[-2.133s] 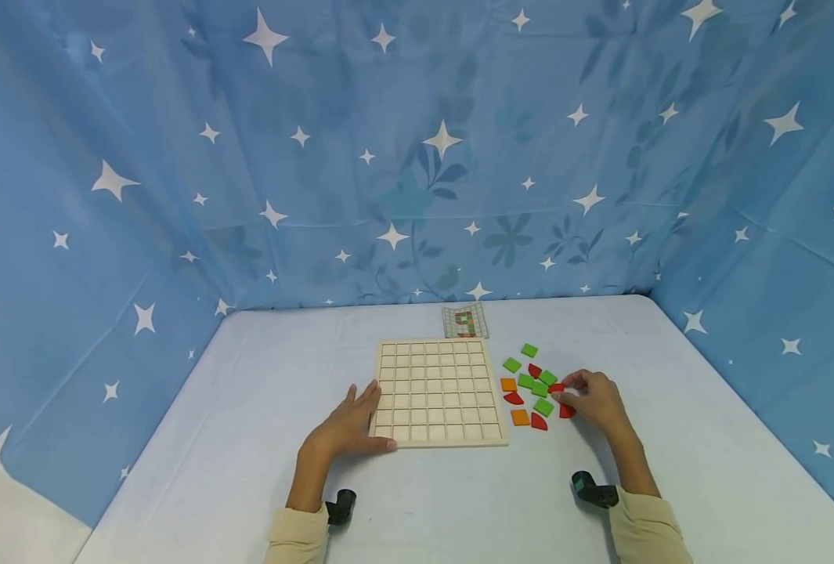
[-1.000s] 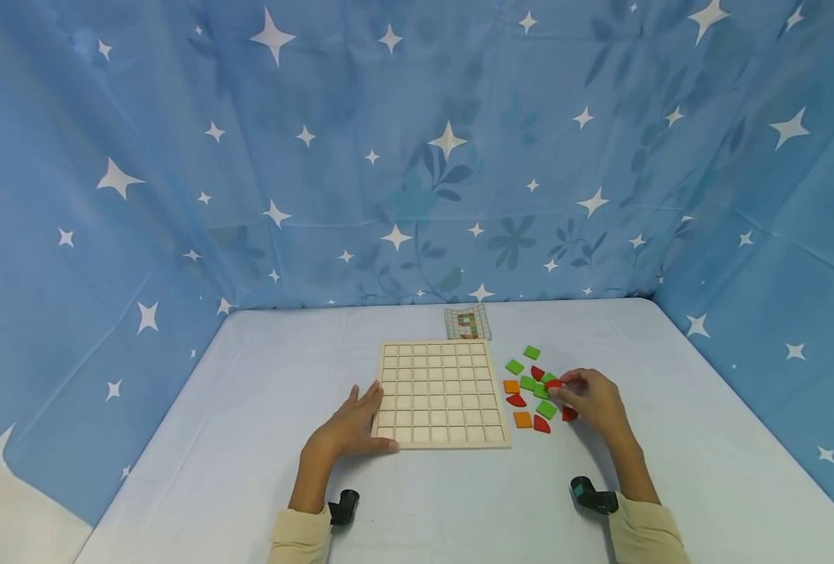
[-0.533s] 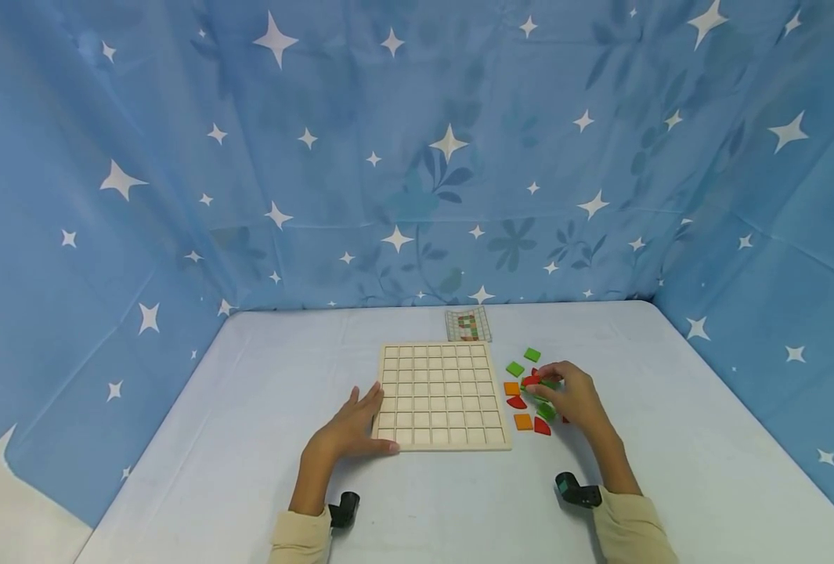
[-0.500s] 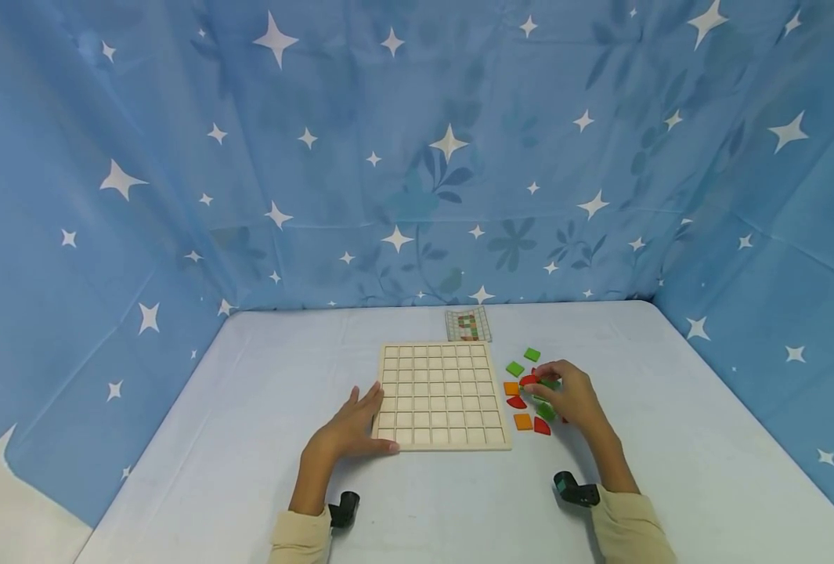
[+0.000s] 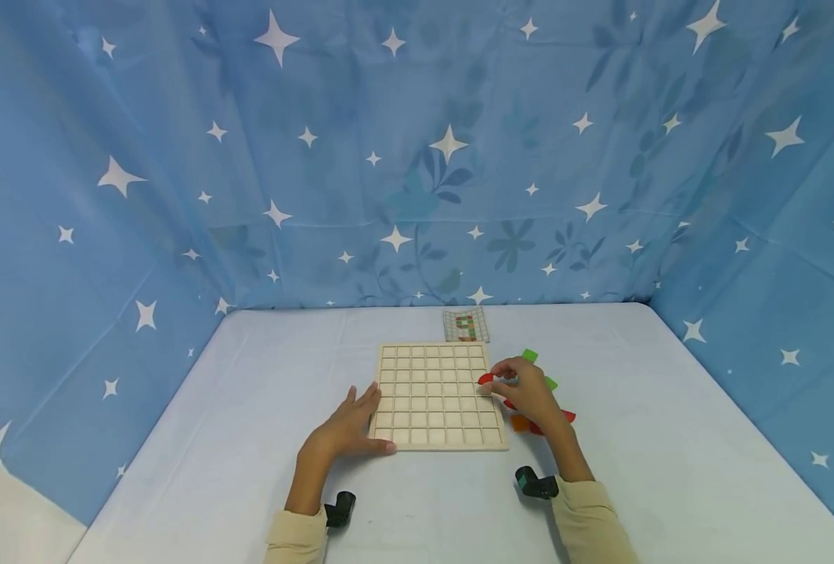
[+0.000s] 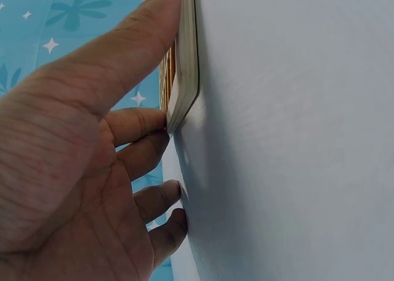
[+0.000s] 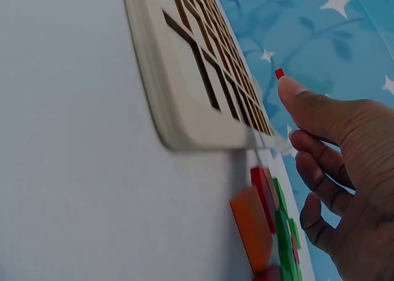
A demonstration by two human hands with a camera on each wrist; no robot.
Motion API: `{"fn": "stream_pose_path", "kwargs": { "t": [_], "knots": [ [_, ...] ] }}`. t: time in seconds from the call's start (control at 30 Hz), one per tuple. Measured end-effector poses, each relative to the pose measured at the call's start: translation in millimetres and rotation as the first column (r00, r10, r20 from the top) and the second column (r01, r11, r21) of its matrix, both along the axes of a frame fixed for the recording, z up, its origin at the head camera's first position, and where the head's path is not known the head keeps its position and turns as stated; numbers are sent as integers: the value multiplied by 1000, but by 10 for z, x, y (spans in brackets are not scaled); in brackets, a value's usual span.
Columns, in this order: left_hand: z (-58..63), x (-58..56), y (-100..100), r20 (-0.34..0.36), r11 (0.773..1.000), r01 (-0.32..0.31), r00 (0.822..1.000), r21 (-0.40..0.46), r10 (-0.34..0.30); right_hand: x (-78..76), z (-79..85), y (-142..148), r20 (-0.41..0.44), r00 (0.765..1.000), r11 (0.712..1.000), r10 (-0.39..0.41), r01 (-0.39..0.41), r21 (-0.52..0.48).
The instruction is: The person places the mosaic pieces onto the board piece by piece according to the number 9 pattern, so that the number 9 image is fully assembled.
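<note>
A pale wooden grid board (image 5: 436,448) lies flat on the white table. At its lower left corner rests my left hand (image 5: 348,427), fingers along the left side and thumb at the near edge. The left wrist view shows thumb (image 6: 141,41) and fingers touching that corner. My right hand (image 5: 532,394) pinches a red quarter-round tile (image 5: 485,379) over the board's right edge. Only a small red end of the tile (image 7: 280,73) shows at the thumb in the right wrist view. The board's cells hold no tiles.
Loose tiles lie right of the board, partly hidden by my right hand: green (image 5: 530,356), orange (image 5: 520,423) and red (image 5: 568,417). A small pattern card (image 5: 466,324) with a coloured grid design lies behind the board. A blue starry curtain (image 5: 417,157) surrounds the table.
My right hand has carried the red tile leftward from the loose tiles to the board's right edge. My left hand stays at the corner.
</note>
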State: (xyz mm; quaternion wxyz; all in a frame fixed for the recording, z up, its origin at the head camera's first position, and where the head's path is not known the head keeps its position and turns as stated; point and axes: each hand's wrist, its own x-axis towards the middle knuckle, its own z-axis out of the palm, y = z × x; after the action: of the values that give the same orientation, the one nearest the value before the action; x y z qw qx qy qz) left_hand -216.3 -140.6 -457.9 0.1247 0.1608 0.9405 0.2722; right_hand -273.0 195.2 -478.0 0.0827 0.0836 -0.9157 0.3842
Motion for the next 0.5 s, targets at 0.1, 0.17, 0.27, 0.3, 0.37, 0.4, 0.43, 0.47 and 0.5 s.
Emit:
{"fn": "stream_pose_path", "kwargs": {
  "t": [0.1,0.17,0.27,0.3,0.37,0.4,0.43,0.47,0.5],
  "knots": [
    [-8,1,-14,-2,1000,1,1000,2,-1,-5,-13,-100,-10,1000,1000,23,-22,8],
    [-14,-2,-19,-3,1000,1,1000,6,-1,-11,-15,-154,-13,1000,1000,27,-27,2],
    [-28,-11,-22,-3,1000,-5,1000,9,5,-23,-11,-216,-24,999,999,43,-43,-7],
    [-31,-13,-24,-5,1000,-6,1000,10,6,-31,-10,-234,-28,999,999,47,-47,-9],
    [-35,-14,-19,-8,1000,-3,1000,11,3,-46,-17,-259,-36,998,998,55,-55,-2],
    [-34,-13,-16,-8,1000,-2,1000,11,2,-54,-21,-273,-37,997,998,61,-61,3],
    [-34,-11,-15,-9,1000,-1,1000,9,1,-64,-27,-287,-40,997,997,71,-71,9],
    [-34,-11,-13,-10,1000,0,1000,7,0,-73,-32,-303,-40,996,997,79,-79,7],
    [-32,-9,-12,-10,1000,0,1000,8,0,-82,-36,-319,-39,996,996,85,-85,5]
  ]
}}
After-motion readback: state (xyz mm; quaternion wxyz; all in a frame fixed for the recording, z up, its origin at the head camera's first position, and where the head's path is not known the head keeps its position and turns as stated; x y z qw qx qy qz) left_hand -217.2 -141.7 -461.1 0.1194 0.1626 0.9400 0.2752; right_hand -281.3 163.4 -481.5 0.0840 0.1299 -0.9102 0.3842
